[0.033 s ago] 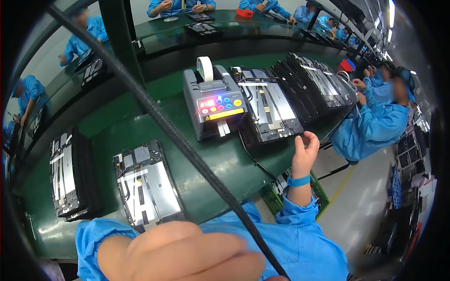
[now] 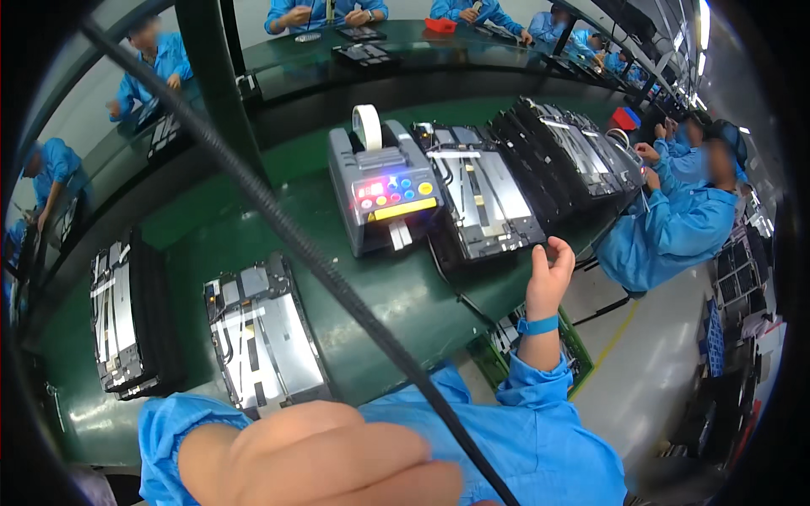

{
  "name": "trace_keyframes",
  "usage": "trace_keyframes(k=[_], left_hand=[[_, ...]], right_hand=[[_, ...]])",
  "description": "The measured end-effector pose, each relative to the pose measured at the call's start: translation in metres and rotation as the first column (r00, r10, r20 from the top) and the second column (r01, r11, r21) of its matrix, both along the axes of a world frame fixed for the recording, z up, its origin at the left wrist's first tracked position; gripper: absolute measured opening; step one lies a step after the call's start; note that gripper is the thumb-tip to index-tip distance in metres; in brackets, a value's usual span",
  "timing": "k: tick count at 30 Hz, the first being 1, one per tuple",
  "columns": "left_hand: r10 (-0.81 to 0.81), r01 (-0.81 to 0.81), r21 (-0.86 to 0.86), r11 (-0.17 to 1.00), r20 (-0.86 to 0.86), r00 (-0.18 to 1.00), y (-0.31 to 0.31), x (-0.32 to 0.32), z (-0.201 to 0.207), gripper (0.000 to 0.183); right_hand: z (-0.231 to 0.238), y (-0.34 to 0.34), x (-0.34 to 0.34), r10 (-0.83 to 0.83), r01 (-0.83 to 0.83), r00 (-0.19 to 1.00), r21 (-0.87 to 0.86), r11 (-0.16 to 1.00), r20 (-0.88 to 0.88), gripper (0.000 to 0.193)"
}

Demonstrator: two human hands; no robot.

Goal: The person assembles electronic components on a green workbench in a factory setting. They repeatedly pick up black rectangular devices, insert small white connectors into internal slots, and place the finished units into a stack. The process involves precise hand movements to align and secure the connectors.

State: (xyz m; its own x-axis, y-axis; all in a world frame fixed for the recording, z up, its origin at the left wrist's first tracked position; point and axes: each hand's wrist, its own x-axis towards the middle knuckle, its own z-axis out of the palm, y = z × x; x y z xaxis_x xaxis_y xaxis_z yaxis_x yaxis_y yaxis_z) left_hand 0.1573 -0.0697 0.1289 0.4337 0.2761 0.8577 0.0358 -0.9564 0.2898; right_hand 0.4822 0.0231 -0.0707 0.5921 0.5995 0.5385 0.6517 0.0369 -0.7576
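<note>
My left hand (image 2: 312,455) is raised very close in the foreground, fingers bent and pressed together. Whatever it may hold is hidden below the frame edge. My right hand (image 2: 550,274), a blue band at its wrist, has thumb and forefinger apart beside the near right corner of an opened tablet (image 2: 498,202). Whether it touches that corner I cannot tell. Left of this tablet stands a grey tape dispenser (image 2: 384,190) with a lit panel, a white tape roll (image 2: 367,126) on top and a short tape end sticking out. Another opened tablet (image 2: 266,337) lies on the green bench beyond my left hand.
A stack of opened tablets (image 2: 118,320) stands at the left, more tablets (image 2: 582,152) at the back right. A black braided cable (image 2: 329,270) crosses the view. Below the bench edge is a green crate (image 2: 574,337). A co-worker (image 2: 675,219) sits at the right.
My left hand has shifted slightly left. My right hand stays put. At the far bench on the left, a co-worker's hand has come into sight.
</note>
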Motion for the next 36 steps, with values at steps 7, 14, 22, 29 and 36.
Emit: trace_keyframes(k=[7, 14, 22, 29, 36], left_hand=[[-0.056, 0.083, -0.803, 0.59, 0.062, 0.996, 0.052, 0.002, -0.111, 0.006], [-0.05, 0.006, -0.96, 0.281, -0.009, 0.999, 0.122, 0.118, -0.203, 0.058], [0.253, -0.396, -0.902, 0.174, -0.347, 0.903, 0.129, 0.167, -0.192, 0.057], [0.025, -0.47, -0.871, 0.143, -0.471, 0.882, 0.083, 0.148, -0.146, 0.065], [0.116, -0.227, -0.971, 0.074, -0.218, 0.969, 0.071, 0.147, -0.137, 0.071]], right_hand=[[-0.015, 0.032, 0.049, 0.459, -0.494, 0.453, 0.214, 0.843, -0.764, 0.047], [-0.008, 0.044, 0.067, 0.563, -0.636, 0.219, 0.322, 0.702, -0.797, 0.041], [-0.009, 0.047, 0.077, 0.572, -0.705, 0.203, 0.287, 0.649, -0.795, 0.033], [0.006, -0.014, 0.087, 0.532, -0.688, 0.164, 0.29, 0.666, -0.831, 0.038], [0.005, -0.036, 0.105, 0.49, -0.71, 0.015, 0.336, 0.619, -0.871, 0.046]])
